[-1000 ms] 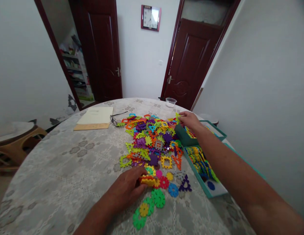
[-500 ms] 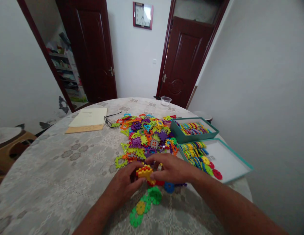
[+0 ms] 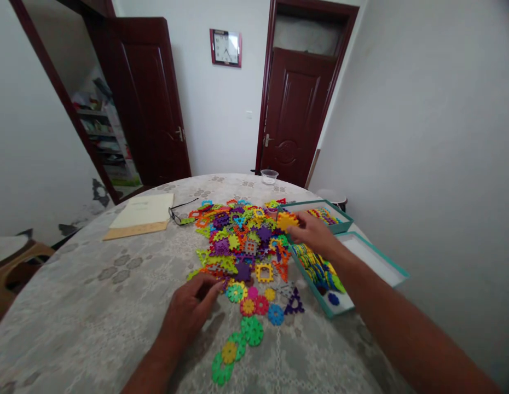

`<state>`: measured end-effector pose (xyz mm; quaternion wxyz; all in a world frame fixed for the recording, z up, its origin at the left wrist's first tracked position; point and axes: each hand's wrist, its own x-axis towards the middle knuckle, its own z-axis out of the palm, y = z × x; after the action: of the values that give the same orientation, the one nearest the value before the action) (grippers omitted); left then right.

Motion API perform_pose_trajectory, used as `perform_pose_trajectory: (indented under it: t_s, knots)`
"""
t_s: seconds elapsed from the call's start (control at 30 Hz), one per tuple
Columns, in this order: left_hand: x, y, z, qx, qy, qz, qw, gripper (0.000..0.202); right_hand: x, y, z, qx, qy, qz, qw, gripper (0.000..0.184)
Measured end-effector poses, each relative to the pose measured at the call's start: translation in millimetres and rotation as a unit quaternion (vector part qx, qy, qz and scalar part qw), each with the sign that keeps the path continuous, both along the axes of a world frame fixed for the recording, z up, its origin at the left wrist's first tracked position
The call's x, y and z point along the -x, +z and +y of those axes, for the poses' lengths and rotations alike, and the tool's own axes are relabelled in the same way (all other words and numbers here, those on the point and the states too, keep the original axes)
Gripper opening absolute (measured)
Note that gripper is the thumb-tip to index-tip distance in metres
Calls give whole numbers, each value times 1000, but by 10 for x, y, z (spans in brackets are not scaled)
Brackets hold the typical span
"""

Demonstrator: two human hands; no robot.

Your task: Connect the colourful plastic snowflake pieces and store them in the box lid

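My right hand [image 3: 314, 230] grips a small stack of yellow-orange square plastic tiles with notched edges [image 3: 287, 221]. It is held up over the near left corner of the green-sided box, right of the heap. My left hand [image 3: 195, 301] rests on the tablecloth at the heap's near left side, thumb and forefinger slightly apart, with nothing seen in it. Between my arms lie round notched discs: a green one [image 3: 252, 330], a blue one [image 3: 276, 314] and a red one [image 3: 261, 305]. The heap of mixed tiles [image 3: 233, 242] spreads just beyond.
The green-sided box [image 3: 342, 225] holds rows of stacked pieces. Its shallow lid [image 3: 371, 257] carries rows of discs, partly behind my right forearm. Eyeglasses [image 3: 175, 218] and a paper pad [image 3: 143, 210] lie left; a clear plastic bowl [image 3: 270, 177] stands at the far edge.
The yellow-orange stack was between both hands over the near discs. My right hand has carried it right and away to the box, and my left hand has let go. The view has shifted.
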<state>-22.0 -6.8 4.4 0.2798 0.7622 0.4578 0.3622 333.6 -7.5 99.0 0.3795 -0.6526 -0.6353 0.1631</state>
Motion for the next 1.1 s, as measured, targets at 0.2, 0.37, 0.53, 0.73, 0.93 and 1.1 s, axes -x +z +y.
perform_pose_trajectory:
  t_s: [0.2, 0.37, 0.53, 0.73, 0.93, 1.1]
  knots:
    - [186, -42, 155, -28, 150, -7, 988, 34, -704, -41, 624, -23, -160, -50, 986, 24]
    - [198, -86, 205, -32, 173, 1, 984, 34, -659, -180, 568, -71, -126, -60, 988, 34]
    - [144, -112, 174, -40, 105, 2, 994, 30, -315, -230, 255, -143, -38, -96, 984, 27]
    - [-19, -120, 5, -113, 31, -29, 993, 39, 340, -259, -231, -191, 116, -102, 969, 39]
    - [-195, -76, -212, -207, -56, -48, 975, 44, 948, -514, -519, -171, 214, -91, 957, 45]
    - [-209, -11, -244, -246, -89, -18, 965, 24, 1244, -677, -574, -125, 221, -28, 967, 42]
